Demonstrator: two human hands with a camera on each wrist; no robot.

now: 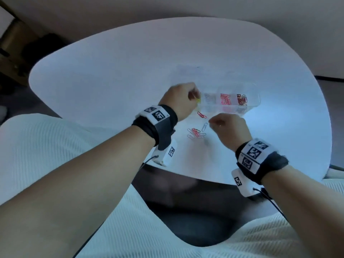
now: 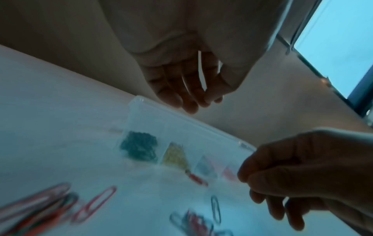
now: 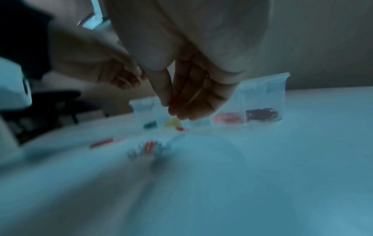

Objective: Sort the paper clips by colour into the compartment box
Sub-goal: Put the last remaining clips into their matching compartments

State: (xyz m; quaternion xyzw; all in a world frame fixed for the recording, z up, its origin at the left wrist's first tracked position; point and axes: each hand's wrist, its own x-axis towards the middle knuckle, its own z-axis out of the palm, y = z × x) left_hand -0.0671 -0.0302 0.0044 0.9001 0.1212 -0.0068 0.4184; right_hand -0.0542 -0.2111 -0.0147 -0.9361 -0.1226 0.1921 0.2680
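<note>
Toward the far right of the bench (image 1: pixel 111 71) stands the box (image 1: pixel 251 101), a clear compartment tray lying lengthwise across the person, left to right. Its cells read, from the left wrist view, teal, yellow, pale, then pink; the head view adds dark red at the right end.

Between the box and the near edge lie the loose clips. A small pile (image 1: pixel 196 134) of pink and pale ones sits closest to the person, a single pale clip (image 1: pixel 204 126) just right of it with its long axis pointing at the box, and a red clip (image 1: pixel 202 115) just before the box's front wall.

Left hand (image 1: pixel 183 101) hangs over the left end of the box, and a yellow clip (image 1: pixel 197 100) shows at its fingertips; whether it is pinched or already let go I cannot tell. Right hand (image 1: pixel 226 127) hovers with fingers loosely curled, seemingly holding nothing, just right of the single pale clip. It looks the nearer hand for that clip, and the pale cell lies straight ahead of it.
</note>
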